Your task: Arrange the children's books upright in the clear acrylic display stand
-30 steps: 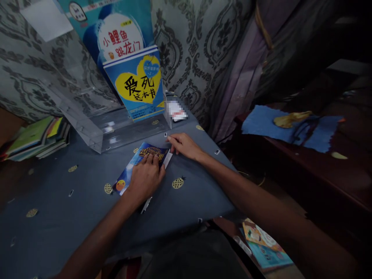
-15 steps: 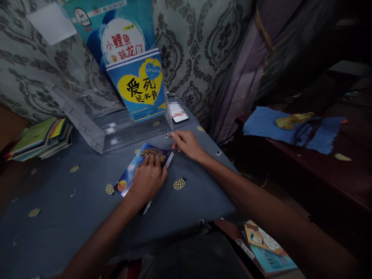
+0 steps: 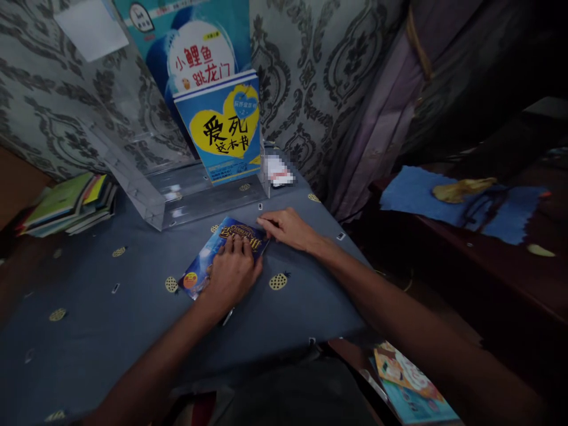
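Observation:
A blue paperback book (image 3: pixel 202 260) with gold lettering lies tilted on the dark patterned tablecloth. My left hand (image 3: pixel 235 266) rests flat across its cover, fingers extended and close together, with the thumb by the right edge. At the book's upper right corner is my right hand (image 3: pixel 288 229), its fingers curled and pinched there; the exact contact is partly hidden. Behind the book stands a clear acrylic stand (image 3: pixel 162 207). It bears a blue book with a yellow heart (image 3: pixel 224 133) in front of a larger teal book (image 3: pixel 199 35).
A phone (image 3: pixel 280 173) with a blurred screen lies beside the stand's right end. Several stacked books (image 3: pixel 66 204) sit at the far left. Off the table's right edge, a blue cloth (image 3: pixel 408 192) lies on a dark surface. More books (image 3: pixel 415 390) are low at the right.
My right hand has moved from above the book's upper right corner down onto it. My left hand stays on the cover. The whole view has shifted slightly.

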Demonstrator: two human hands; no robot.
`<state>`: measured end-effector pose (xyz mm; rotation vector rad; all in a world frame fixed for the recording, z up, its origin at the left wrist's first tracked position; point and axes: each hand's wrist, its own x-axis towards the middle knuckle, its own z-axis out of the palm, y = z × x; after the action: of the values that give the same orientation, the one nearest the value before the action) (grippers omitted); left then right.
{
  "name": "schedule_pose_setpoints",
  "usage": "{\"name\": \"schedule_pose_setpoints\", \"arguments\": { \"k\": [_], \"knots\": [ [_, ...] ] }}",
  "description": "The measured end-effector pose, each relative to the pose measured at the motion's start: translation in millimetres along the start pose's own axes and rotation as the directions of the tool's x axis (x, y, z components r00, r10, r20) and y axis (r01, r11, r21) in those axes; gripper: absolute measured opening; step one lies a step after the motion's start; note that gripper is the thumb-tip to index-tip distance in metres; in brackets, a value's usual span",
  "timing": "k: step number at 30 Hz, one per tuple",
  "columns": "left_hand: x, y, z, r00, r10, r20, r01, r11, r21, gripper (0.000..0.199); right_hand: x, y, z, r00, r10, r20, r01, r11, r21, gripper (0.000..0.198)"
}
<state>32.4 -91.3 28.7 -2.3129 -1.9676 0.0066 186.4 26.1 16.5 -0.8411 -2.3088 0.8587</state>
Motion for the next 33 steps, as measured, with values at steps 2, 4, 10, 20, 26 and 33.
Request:
{"name": "schedule_pose_setpoints", "arguments": {
  "k": [2, 4, 10, 20, 26, 33],
  "knots": [
    [-1.4, -7.0, -2.5, 1.0, 0.019, -0.02, -0.02, 0.999, -0.041, 0.049, 0.1, -1.1, 0.6, 1.0, 0.001, 0.011, -0.001, 1.0, -0.031, 0.039],
    [-3.4, -21.3, -5.6, 0.998, 0.054, -0.035, -0.058, 0.991, -0.118, 0.042, -0.2, -2.6, 1.7, 1.0, -0.001, 0.007, 0.001, 0.997, -0.076, 0.039],
    [-22.5, -83.8, 5.9, 0.994, 0.082, -0.078, -0.104, 0.936, -0.335, 0.04, -2.9, -6.1, 5.3, 0.998, 0.045, -0.043, -0.05, 0.99, -0.132, 0.039],
    [-56.2, -75.4, 0.7, 0.999, 0.04, -0.011, -0.041, 0.972, -0.231, 0.059, 0.1, 8.1, 13.2, 0.995, -0.007, -0.097, -0.01, 0.984, -0.176, 0.039],
    [-73.7, -54.9, 2.3, 0.973, 0.229, -0.009, -0.227, 0.961, -0.156, 0.082, -1.0, 11.7, 15.6, 0.996, -0.036, -0.083, 0.023, 0.988, -0.153, 0.041],
    [-81.1, -47.5, 8.4, 0.92, 0.368, -0.137, -0.386, 0.912, -0.137, 0.048, -1.4, 10.1, 18.1, 0.994, -0.051, -0.097, 0.036, 0.989, -0.146, 0.039]
  ]
}}
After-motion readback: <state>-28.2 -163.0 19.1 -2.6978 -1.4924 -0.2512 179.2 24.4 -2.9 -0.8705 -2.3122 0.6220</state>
